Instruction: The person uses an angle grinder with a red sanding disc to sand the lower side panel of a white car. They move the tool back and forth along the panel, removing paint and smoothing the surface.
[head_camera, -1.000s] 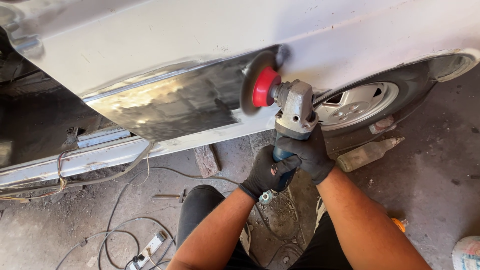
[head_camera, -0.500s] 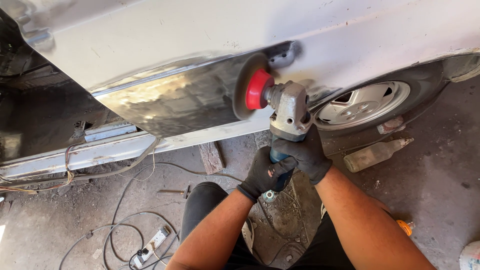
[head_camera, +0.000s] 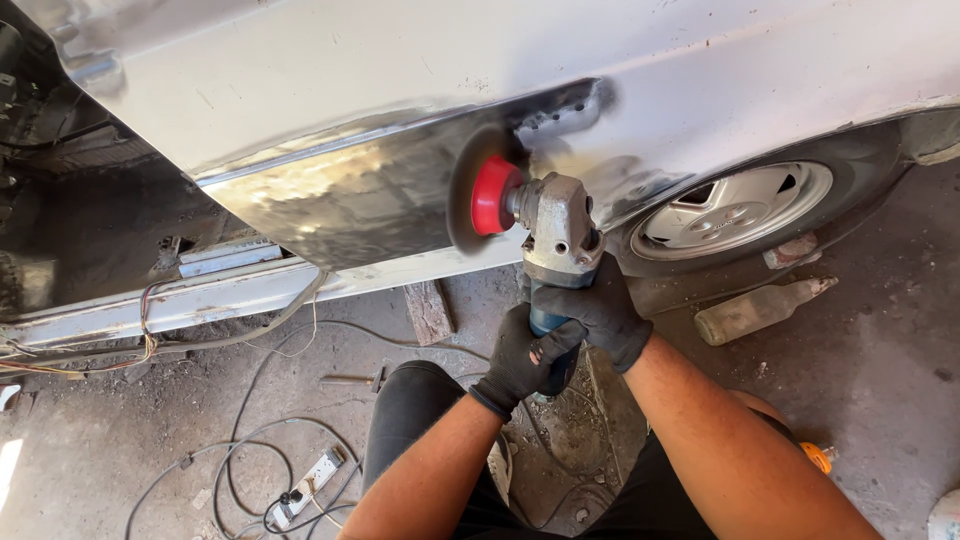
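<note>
Both gloved hands gripped the angle grinder (head_camera: 555, 240): right hand (head_camera: 600, 310) high on the body, left hand (head_camera: 520, 355) low at the handle, steadying its red-backed disc (head_camera: 480, 195) against the bare car panel (head_camera: 340, 200), beside the wheel (head_camera: 735, 210).

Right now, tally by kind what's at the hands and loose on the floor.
Gloved hands: 2, left, right
Angle grinder: 1
Bottle: 1
Wood block: 1
Power strip: 1
Hammer: 1
Total: 7
</note>
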